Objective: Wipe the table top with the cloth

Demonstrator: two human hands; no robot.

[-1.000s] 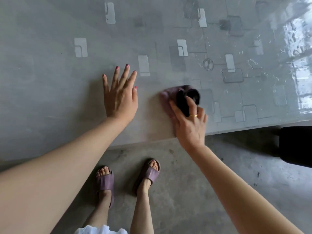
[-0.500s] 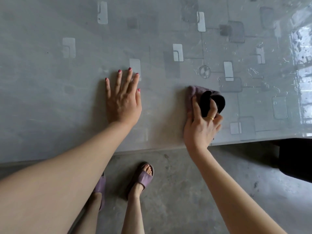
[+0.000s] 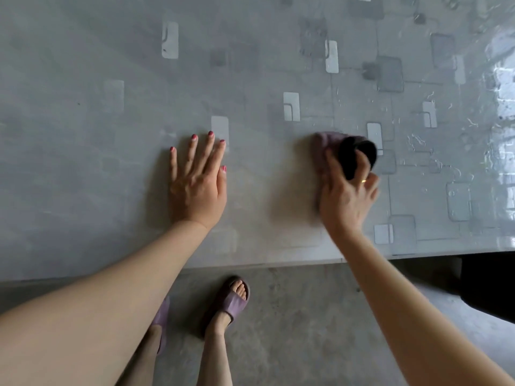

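I look down on a wide grey counter (image 3: 83, 135), glossy and printed with pale and dark rounded rectangles, which fills the upper part of the view. Its near edge runs across the lower middle, and glare brightens its right end. Below the edge is a bare concrete floor (image 3: 306, 330), with a dark shape (image 3: 490, 285) at the right that I cannot identify.

My left hand (image 3: 198, 185) lies flat on the counter, palm down, fingers (image 3: 207, 154) straight and slightly spread, holding nothing. Its nails are painted pink-red.

Well apart to the right, my right hand (image 3: 345, 196) presses on a cloth (image 3: 324, 151), mauve with a black part bunched at its right. The cloth sits on the counter a little way in from the near edge. The fingers curl over the cloth, gripping it, and one wears a gold ring (image 3: 364, 181). This hand and the cloth are blurred.

On the floor, a foot in a mauve slide sandal (image 3: 232, 302) points toward the counter; a second sandal (image 3: 161, 321) is mostly hidden behind my left forearm.
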